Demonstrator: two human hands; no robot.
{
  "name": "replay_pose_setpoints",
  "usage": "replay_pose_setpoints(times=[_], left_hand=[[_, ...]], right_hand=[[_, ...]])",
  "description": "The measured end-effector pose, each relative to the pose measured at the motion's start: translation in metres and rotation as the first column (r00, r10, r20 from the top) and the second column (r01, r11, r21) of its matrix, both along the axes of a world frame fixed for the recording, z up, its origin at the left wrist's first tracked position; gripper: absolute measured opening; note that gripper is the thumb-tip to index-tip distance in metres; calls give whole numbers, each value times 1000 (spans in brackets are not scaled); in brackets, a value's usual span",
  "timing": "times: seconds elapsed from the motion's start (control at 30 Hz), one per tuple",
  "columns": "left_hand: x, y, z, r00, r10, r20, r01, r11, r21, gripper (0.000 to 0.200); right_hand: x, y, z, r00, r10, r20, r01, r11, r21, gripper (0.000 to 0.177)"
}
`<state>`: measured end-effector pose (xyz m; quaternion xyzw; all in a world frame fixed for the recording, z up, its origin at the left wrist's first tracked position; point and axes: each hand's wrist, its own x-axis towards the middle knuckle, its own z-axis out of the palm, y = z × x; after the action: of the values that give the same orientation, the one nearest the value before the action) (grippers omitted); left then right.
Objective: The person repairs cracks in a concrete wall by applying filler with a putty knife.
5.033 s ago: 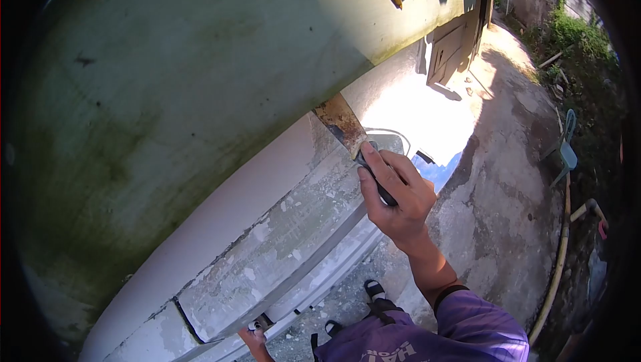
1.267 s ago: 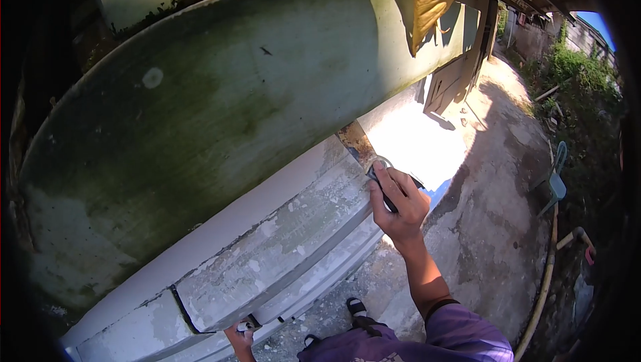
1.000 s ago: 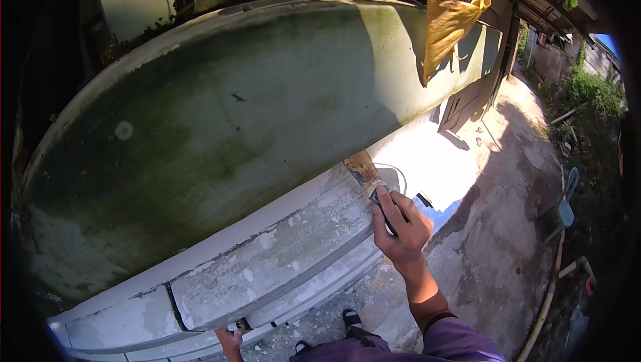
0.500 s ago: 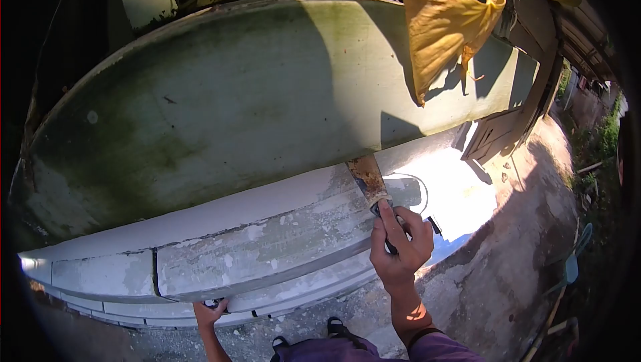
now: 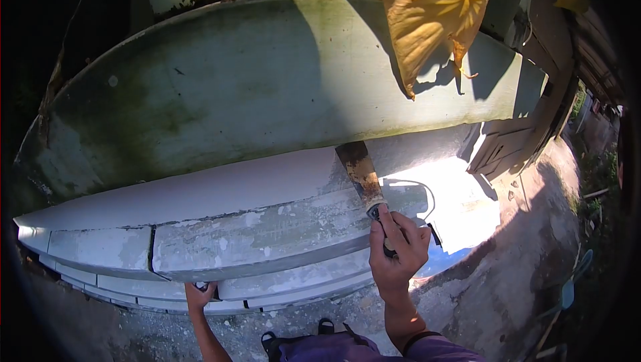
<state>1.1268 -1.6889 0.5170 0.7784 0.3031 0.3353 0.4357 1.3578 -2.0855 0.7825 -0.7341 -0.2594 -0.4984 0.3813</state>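
Observation:
My right hand (image 5: pixel 400 252) is closed around the dark handle of a putty knife (image 5: pixel 361 171), with the index finger stretched along it toward the blade. The rusty, stained blade points up and left across the pale wall (image 5: pixel 287 175), its tip near the lower edge of a greenish panel (image 5: pixel 247 95). Below the blade runs a stepped ledge (image 5: pixel 267 242) with patchy, flaking white and grey paint. My left hand (image 5: pixel 199 295) is lower left, under the ledge, its fingers curled at a small dark object that I cannot make out.
A dry yellow leaf (image 5: pixel 434 28) hangs in front of the panel at upper right. A dark vertical gap (image 5: pixel 152 248) splits the ledge on the left. Brown boards (image 5: pixel 507 141) stand on the right, above paint-spotted concrete ground (image 5: pixel 481 302). Bright sunlight washes out part of the wall.
The view has shifted slightly, with the ledge higher in the picture. More of the putty knife's blade shows below the panel. Both hands keep their grip.

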Motion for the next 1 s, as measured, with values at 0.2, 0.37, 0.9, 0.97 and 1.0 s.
replay_pose_setpoints(times=[0.2, 0.37, 0.9, 0.97, 1.0], left_hand=[[0, 12, -11, 1000, -15, -13, 16, 997, 72, 67], [3, -4, 11, 999, -37, -8, 38, 983, 179, 58], [10, 11, 10, 968, -250, 7, 238, 928, 285, 20], [8, 12, 8, 959, -283, -5, 274, 927, 257, 20], [7, 14, 7, 954, -298, -11, 292, 925, 243, 20]], right_hand=[[2, 9, -1, 1000, -7, -8, 8, 999, 53, 40], [-16, 18, -14, 995, 65, -78, -55, 991, 125, 45], [-114, 68, -46, 906, 76, -415, 66, 946, 317, 53], [-127, 73, -47, 901, 57, -430, 86, 948, 306, 53], [-133, 74, -47, 896, 52, -441, 93, 949, 300, 52]])
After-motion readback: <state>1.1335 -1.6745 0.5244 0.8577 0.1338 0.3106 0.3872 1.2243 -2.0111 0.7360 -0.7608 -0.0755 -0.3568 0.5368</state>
